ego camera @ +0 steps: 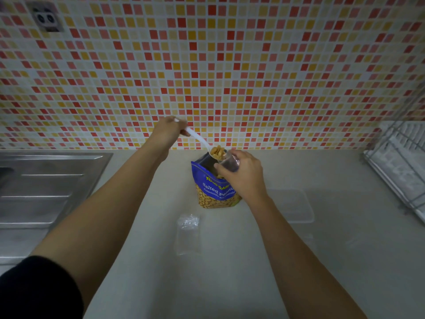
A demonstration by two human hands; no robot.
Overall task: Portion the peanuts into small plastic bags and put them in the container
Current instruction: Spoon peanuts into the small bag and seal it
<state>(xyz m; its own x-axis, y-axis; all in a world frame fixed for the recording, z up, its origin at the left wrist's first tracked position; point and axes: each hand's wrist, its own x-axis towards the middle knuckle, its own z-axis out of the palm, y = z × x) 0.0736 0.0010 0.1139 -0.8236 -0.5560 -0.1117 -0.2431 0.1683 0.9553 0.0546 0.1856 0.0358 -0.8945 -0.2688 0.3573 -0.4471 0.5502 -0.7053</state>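
A blue salted-peanut pouch (212, 192) stands open in the middle of the counter. My left hand (166, 132) grips the handle of a white plastic spoon (199, 140) whose bowl is heaped with peanuts (218, 152), raised just over the pouch mouth. My right hand (241, 174) holds a small clear plastic bag (230, 161) open right beside the spoon's bowl. A clear rectangular container (296, 210) lies on the counter to the right, partly behind my right forearm. A stack of empty small plastic bags (188, 233) lies flat in front of the pouch.
A steel sink and drainboard (46, 187) fill the left side. A white wire dish rack (400, 162) stands at the right edge. A mosaic tiled wall (207, 65) with a socket (46, 18) rises behind the beige counter (230, 272).
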